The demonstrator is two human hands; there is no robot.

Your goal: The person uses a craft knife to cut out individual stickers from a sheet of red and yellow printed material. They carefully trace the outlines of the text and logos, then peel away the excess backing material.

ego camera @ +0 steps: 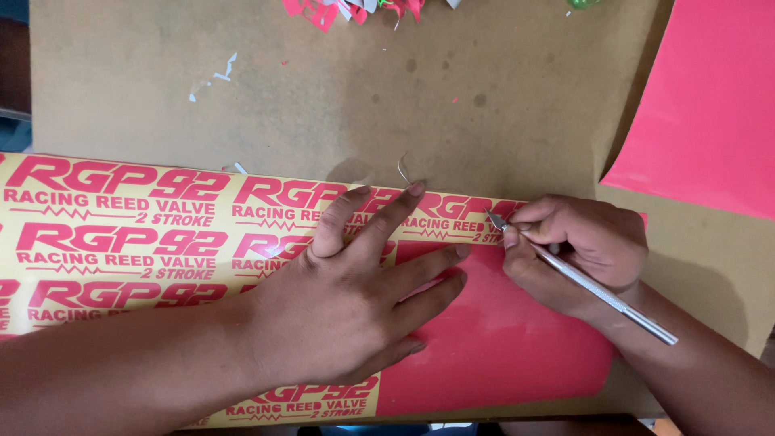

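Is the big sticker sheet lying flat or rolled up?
Flat. The sticker sheet is spread on the brown table, the left hand presses it down, and the right hand holds a craft knife to it.

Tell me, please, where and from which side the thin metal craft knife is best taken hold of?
Grip the craft knife on the bare silver shaft behind the right hand, coming from the lower right. The blade end points up-left at the sticker sheet and sits buried in the fingers, while the long round handle juts free over the brown table. The left hand presses the sheet flat.
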